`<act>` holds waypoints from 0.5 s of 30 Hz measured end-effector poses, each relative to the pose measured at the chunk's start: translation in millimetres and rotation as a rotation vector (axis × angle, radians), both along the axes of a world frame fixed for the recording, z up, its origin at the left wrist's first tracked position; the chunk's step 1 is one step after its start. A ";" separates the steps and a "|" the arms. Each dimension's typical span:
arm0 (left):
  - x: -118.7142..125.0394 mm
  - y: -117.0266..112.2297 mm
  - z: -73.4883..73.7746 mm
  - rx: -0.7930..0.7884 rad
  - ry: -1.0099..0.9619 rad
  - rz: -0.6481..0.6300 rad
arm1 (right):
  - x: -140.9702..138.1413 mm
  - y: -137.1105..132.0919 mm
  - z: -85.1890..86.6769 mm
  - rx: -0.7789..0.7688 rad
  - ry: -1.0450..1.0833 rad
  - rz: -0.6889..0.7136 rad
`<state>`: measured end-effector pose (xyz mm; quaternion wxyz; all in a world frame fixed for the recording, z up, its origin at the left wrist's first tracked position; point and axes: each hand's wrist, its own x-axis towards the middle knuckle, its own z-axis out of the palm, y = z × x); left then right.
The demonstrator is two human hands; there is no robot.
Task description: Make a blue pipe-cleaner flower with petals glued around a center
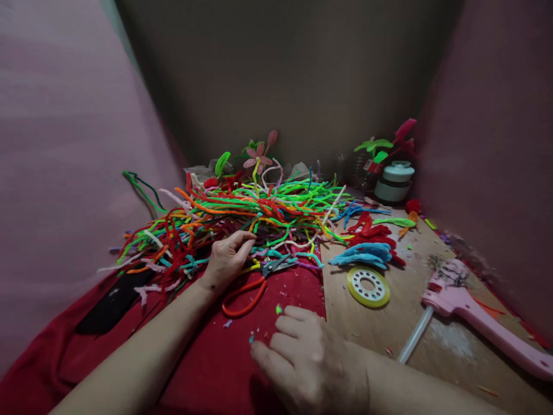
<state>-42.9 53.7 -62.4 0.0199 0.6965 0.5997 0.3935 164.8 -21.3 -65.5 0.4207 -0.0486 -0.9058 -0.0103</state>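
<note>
A big tangled heap of fuzzy pipe cleaners (276, 204) in green, red, orange, white and other colours lies ahead of me. At its near edge is my left hand (228, 256), its fingers closed together against the stems; whatever is between the fingertips is hidden. Just right of that wrist, orange-handled scissors (245, 310) rest on the red cloth (207, 369), blades under the heap's front. Closer to me, my right hand (306, 357) lies low over the cloth with curled fingers, its inside out of sight. Tiny coloured scraps (279, 309) lie by its fingertips.
On the wooden board (345, 334) at right are a tape roll (368, 286), bundled blue stems (362, 255), red stems (374, 233) and a pink glue gun (470, 305). A black flat object (110, 302) lies left. A lidded jar (393, 183) stands behind, near fuzzy flowers (258, 157).
</note>
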 end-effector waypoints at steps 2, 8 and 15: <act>-0.6 0.8 -1.0 -0.004 -0.028 0.012 | 2.9 -0.4 0.3 -0.029 -0.024 -0.014; 0.4 1.4 -0.4 -0.003 -0.077 0.045 | 7.8 -4.2 1.3 -0.035 0.020 -0.004; 6.9 -3.0 0.7 0.038 -0.051 0.012 | 7.9 -8.8 2.5 -0.009 0.035 0.001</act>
